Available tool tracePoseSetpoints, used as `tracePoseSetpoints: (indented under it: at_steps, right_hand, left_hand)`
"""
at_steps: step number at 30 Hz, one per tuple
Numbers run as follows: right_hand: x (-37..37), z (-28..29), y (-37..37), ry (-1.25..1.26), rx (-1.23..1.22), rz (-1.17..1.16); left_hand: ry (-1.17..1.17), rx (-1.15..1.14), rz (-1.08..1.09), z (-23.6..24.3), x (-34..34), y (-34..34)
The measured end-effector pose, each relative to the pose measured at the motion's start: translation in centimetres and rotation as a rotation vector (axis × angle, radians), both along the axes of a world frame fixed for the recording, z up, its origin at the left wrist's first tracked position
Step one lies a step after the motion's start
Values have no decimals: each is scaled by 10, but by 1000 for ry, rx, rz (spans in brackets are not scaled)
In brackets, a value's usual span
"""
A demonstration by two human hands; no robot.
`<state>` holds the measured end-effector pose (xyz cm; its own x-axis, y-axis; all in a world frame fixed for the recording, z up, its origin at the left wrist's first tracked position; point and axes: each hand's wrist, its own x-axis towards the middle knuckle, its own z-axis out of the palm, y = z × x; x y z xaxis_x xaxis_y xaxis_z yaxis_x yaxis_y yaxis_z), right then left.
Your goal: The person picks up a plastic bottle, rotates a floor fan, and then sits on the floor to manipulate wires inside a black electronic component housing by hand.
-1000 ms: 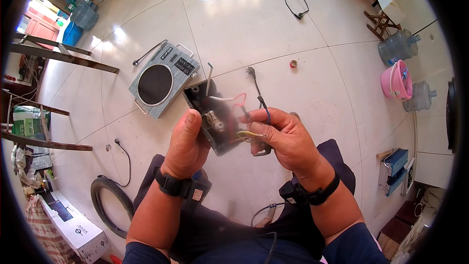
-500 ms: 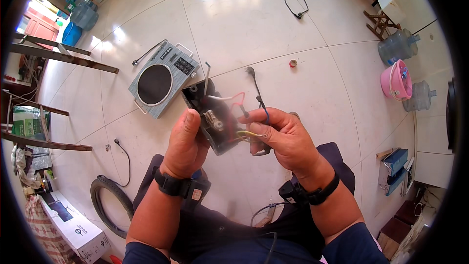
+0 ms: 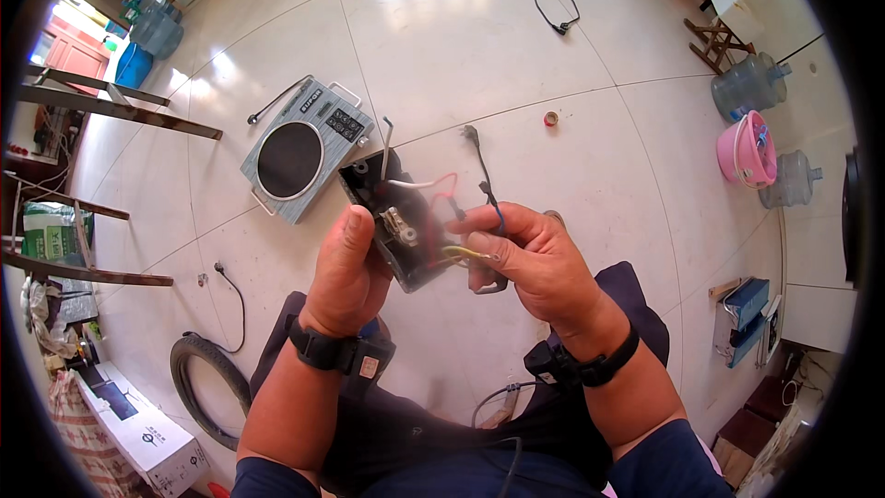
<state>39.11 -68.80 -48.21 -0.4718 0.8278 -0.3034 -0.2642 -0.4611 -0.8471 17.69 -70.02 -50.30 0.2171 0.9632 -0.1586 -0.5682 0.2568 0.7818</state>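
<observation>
My left hand (image 3: 350, 272) grips an open black plastic housing (image 3: 364, 180) by its near left side. Inside sit metal fittings (image 3: 396, 226), and a thin metal piece (image 3: 387, 143) sticks up from it. A white wire (image 3: 410, 183), a red wire (image 3: 449, 176) and a yellow-green wire (image 3: 461, 253) lead out to the right. My right hand (image 3: 544, 272) pinches the wires, with a dark part (image 3: 490, 284) beneath its fingers and a blue wire (image 3: 501, 219) beside them. A black plug cord (image 3: 477, 146) rises beyond. A hazy patch hides detail between my hands.
A grey hot plate (image 3: 330, 129) lies ahead-left, with loose cords (image 3: 241, 304), a tyre (image 3: 180, 383) and a small roll (image 3: 550, 119) on the tiled floor. Metal frames (image 3: 111, 272) stand left. A pink bucket (image 3: 737, 152), water jugs (image 3: 737, 92) and a folding stool (image 3: 714, 41) stand right.
The housing and both hands have shifted very slightly left, and the whole view a little too. The grips look the same.
</observation>
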Motion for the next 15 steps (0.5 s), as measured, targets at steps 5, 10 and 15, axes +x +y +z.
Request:
tracePoseSetpoints:
  at_steps: [5, 10, 15]
  right_hand:
    - [0, 2, 1, -19, -1, 8]
    - [0, 1, 0, 3, 5, 4]
    - [0, 1, 0, -8, 4, 12]
  left_hand:
    - [-4, -20, 7, -1, -1, 0]
    - [-9, -21, 8, -1, 0, 0]
    - [-6, -25, 12, -2, -1, 0]
